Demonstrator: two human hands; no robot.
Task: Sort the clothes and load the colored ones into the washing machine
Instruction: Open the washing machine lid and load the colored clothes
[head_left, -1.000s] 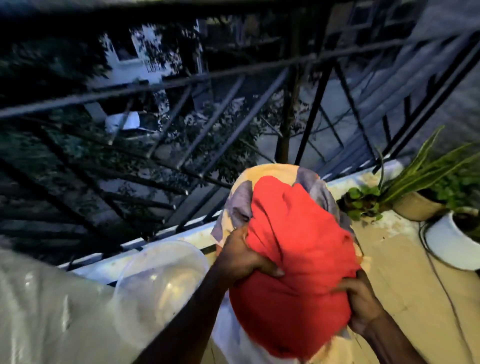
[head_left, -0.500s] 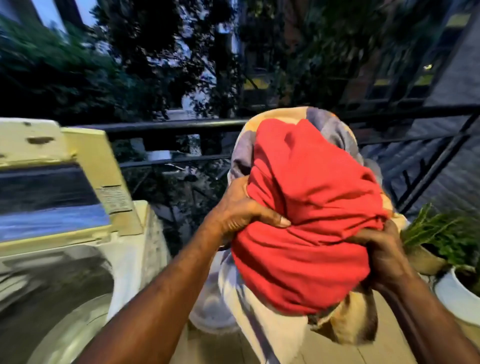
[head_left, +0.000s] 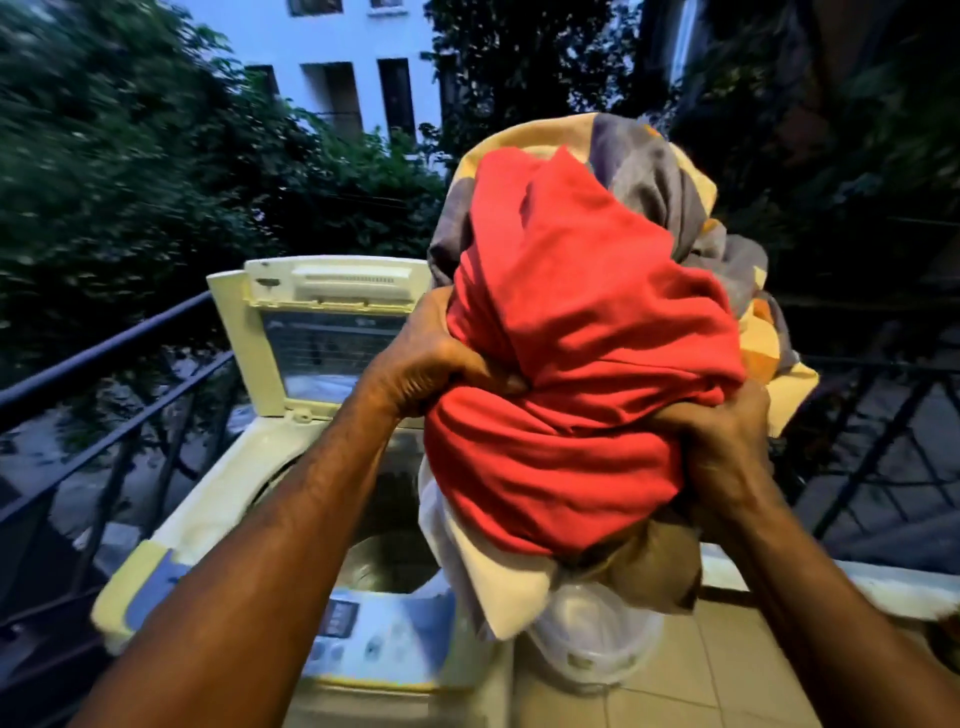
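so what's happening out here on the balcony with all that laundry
A person is loading the wash. The left hand and right hand grip a bundle of clothes, red cloth outermost with patterned yellow and grey fabric behind it. The bundle is held up above the top-loading washing machine, whose lid stands open. The bundle is not yet in the drum. A clear plastic tub sits on the floor beside the machine.
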